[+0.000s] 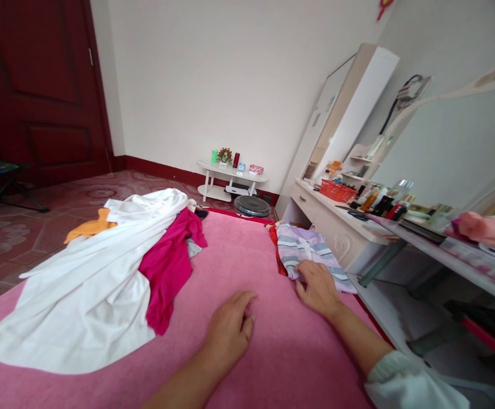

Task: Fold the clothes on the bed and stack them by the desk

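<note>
My left hand (230,326) hovers over or rests on the pink bedspread (238,250); its fingers are loosely curved, the thumb stands apart, and nothing is in it. At the right edge of the bed, my right hand (319,287) lies with its fingertips on a folded striped shirt (304,247) in lilac, grey and white. Its fingers are bent but apart, not closed on the cloth. Red checked fabric (280,267) peeks out beneath the shirt. On the left lies a loose heap: a large white garment (89,307), a magenta garment (168,272) and an orange piece (91,226).
A dressing table (315,213) with a red basket (336,191), bottles and a mirror stands along the right. Beyond the bed is a low white stand (232,169) with small objects. A round black-topped device (251,205) sits by the bed's far edge. A folding stool (6,176) is at left.
</note>
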{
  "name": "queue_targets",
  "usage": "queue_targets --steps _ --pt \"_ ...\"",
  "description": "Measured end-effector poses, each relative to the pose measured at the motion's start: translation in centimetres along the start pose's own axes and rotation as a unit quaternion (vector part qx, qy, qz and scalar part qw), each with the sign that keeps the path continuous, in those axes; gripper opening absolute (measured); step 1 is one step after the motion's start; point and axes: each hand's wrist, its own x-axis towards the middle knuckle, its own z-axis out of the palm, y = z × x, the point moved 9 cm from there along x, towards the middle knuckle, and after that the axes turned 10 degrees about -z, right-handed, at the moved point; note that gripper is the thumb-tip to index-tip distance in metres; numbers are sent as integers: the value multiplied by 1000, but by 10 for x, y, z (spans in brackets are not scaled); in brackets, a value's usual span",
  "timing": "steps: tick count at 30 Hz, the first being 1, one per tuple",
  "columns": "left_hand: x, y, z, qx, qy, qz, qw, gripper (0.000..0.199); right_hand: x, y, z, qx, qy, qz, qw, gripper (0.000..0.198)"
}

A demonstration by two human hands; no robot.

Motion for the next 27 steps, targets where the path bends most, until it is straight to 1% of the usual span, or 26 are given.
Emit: queue_targets --steps 4,9,11,13,15,17,20,22,23,24,27 --pt "0 2 -1 4 1 7 1000 42 3 -18 0 -22 -15 -50 998 31" --pt "0 2 -1 8 -3 4 1000 41 13 -30 -1 -58 -35 -102 992 18" --pt "0 2 0 7 -5 5 1000 41 17 -32 -4 -83 -42 -110 990 18" --pt "0 2 0 9 -5 7 1000 40 22 -32 -8 -93 -42 -104 989 19" --pt "1 2 1 15 -5 7 1000 40 28 -29 -13 -85 -30 -70 993 19" --pt "1 1 1 20 -5 6 1000 40 32 -24 -12 -50 -21 -21 998 21" --pt "1 1 1 18 -5 6 1000 40 35 -17 4 53 -48 21 997 22" --pt "0 2 1 15 -7 7 1000 39 36 -5 15 109 -55 52 991 23" --pt "0 2 1 15 -8 8 1000 39 35 7 17 120 -41 77 989 24" --pt "0 2 1 16 -8 8 1000 39 35 20 16 121 -12 105 987 27" --pt "-1 2 1 18 -7 5 1000 38 26 65 6 63 93 182 977 38"
